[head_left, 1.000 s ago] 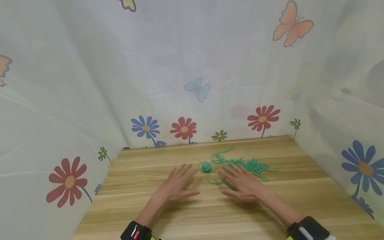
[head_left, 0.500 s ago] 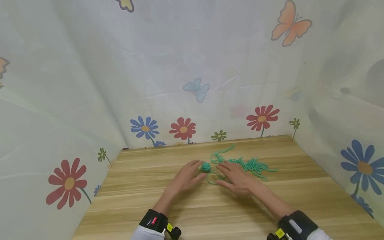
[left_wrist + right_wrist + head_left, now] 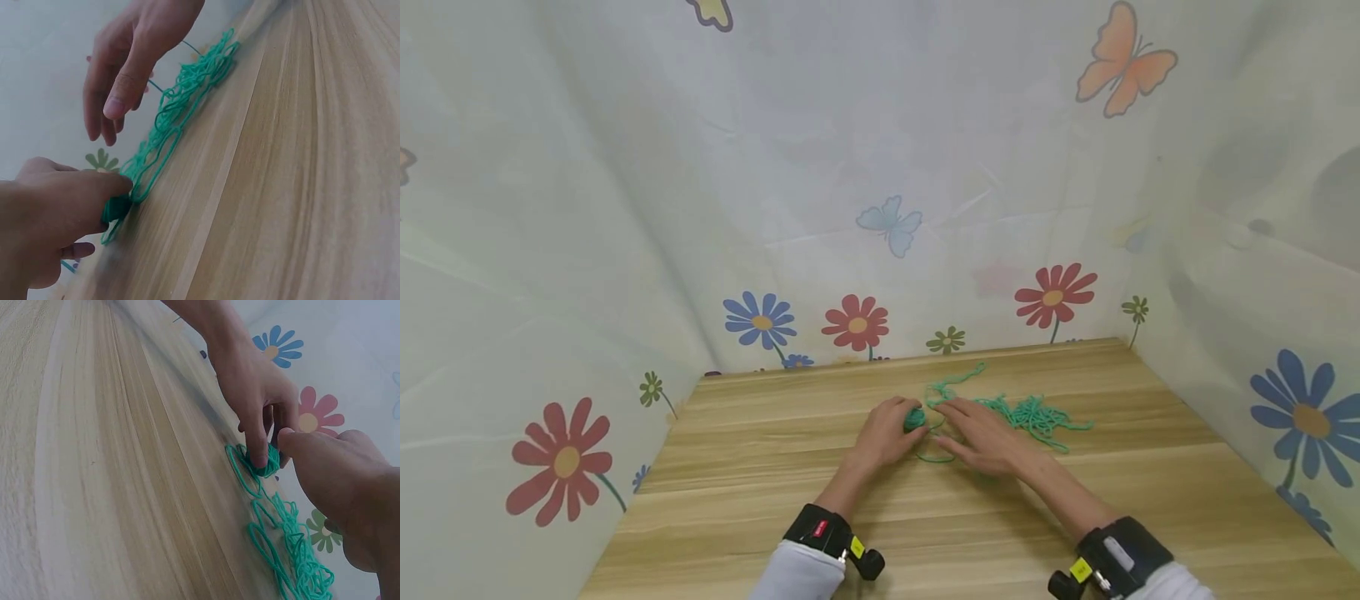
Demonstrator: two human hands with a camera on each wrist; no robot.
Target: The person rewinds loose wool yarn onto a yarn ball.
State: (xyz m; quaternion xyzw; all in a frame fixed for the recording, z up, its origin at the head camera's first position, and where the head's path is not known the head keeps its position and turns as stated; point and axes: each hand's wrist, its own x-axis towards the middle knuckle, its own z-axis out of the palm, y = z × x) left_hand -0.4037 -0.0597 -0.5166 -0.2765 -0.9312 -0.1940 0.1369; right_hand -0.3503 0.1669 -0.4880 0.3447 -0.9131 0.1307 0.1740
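My left hand [image 3: 886,435] holds a small ball of green yarn [image 3: 914,418], thumb on the near side and fingers behind it. The right wrist view shows that yarn ball [image 3: 270,462] between thumb and fingers, low at the tabletop. Just to its right, my right hand [image 3: 983,440] hovers with loosely bent fingers and nothing in them. A tangle of loose green yarn [image 3: 1036,415] lies beyond and to the right of that hand, partly hidden by it. In the left wrist view the right hand [image 3: 128,69] hangs beside the loose strands [image 3: 187,87].
A wood-grain table [image 3: 760,467] carries the yarn. A pale curtain [image 3: 805,167] with printed flowers and butterflies rises behind and along both sides. A strand's end [image 3: 970,372] reaches toward the back edge. Each wrist wears a black strap [image 3: 817,530] with a camera.
My left hand has moved right and forward from beside the yarn ball and taken hold of it. The right hand has moved slightly left. The loose tangle lies where it was.
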